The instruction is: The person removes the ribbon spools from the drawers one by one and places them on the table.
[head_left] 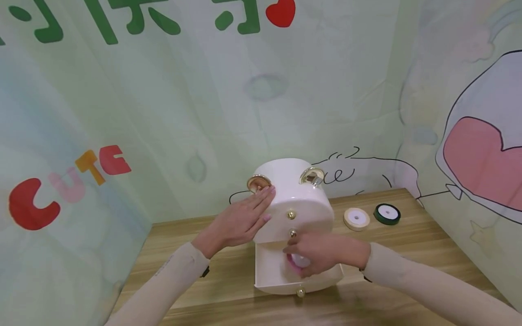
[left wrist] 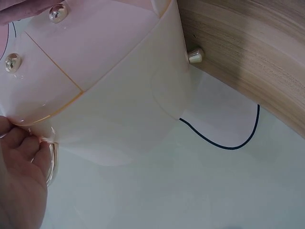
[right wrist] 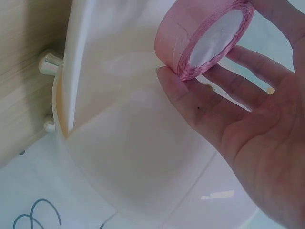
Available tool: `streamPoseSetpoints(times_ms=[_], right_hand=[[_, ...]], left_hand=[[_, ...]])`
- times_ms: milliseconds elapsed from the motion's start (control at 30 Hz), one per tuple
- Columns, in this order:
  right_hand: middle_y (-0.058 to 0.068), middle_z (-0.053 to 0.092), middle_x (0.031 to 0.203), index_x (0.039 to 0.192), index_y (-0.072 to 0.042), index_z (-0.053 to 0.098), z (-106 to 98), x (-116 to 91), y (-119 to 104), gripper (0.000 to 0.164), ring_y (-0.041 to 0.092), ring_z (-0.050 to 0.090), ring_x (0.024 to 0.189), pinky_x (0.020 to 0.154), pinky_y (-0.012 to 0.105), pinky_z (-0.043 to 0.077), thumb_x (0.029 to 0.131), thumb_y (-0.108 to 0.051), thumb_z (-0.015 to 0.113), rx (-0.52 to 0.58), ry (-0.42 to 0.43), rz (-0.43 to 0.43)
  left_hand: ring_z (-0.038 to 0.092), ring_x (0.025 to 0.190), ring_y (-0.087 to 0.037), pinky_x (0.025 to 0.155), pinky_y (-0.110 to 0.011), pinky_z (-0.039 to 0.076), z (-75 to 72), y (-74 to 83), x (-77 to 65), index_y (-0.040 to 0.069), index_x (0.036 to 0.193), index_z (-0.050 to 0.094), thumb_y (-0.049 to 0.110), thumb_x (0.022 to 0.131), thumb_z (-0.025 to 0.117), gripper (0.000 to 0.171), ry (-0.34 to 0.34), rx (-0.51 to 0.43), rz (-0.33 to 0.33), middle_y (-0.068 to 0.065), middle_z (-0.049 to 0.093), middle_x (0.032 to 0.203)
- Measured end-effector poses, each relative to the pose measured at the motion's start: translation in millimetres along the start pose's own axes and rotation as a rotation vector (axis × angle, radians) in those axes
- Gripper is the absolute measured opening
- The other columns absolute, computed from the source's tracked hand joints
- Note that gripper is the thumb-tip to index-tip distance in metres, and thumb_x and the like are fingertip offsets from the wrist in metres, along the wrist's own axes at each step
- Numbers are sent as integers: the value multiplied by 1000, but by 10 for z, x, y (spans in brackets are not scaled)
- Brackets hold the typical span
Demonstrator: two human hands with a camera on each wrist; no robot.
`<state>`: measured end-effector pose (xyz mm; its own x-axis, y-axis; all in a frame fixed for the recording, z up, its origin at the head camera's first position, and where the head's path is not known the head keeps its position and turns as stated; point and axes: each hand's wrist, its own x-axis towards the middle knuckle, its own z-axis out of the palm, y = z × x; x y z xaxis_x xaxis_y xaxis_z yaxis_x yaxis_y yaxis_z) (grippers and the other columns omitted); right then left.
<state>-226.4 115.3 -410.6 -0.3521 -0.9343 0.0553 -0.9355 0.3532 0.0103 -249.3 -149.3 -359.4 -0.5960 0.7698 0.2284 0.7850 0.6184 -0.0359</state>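
A white rounded box with two gold ear-shaped trims and gold ball knobs stands on the wooden table. Its lowest drawer is pulled out toward me. Over that drawer, my right hand pinches a roll of pink ribbon between thumb and fingers; the right wrist view shows the roll's white core. My left hand rests with extended fingers on the box's upper left, beside the left gold ear. In the left wrist view its fingers touch the box near that ear.
To the right of the box, a cream ribbon roll and a dark green ribbon roll lie on the table. A printed curtain hangs behind the table and along both sides.
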Motion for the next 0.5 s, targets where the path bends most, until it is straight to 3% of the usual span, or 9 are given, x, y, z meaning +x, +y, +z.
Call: streamPoseSetpoints(times_ms=[133, 333, 500], right_hand=[[-1, 72, 105, 117, -11, 73, -54, -88, 23, 48, 11, 66, 95, 82, 28, 59, 79, -37, 88, 35, 35, 20], [4, 73, 122, 129, -9, 71, -122, -244, 38, 56, 16, 70, 107, 94, 32, 60, 84, -37, 87, 89, 18, 105], [6, 73, 125, 133, -8, 70, -154, -405, 95, 57, 18, 69, 111, 95, 35, 61, 86, -37, 87, 147, 25, 167]], left_hand=[[31, 161, -29, 128, -45, 36, 10, -7, 16, 1, 165, 26, 32, 113, 41, 63, 3, -1, 0, -15, 27, 174], [32, 161, -29, 127, -45, 37, 27, -19, 27, 1, 165, 27, 32, 113, 42, 63, 8, 8, 3, -16, 28, 173], [32, 161, -29, 127, -45, 37, 28, -39, 20, 1, 165, 27, 31, 113, 43, 62, 12, 4, 8, -16, 28, 173]])
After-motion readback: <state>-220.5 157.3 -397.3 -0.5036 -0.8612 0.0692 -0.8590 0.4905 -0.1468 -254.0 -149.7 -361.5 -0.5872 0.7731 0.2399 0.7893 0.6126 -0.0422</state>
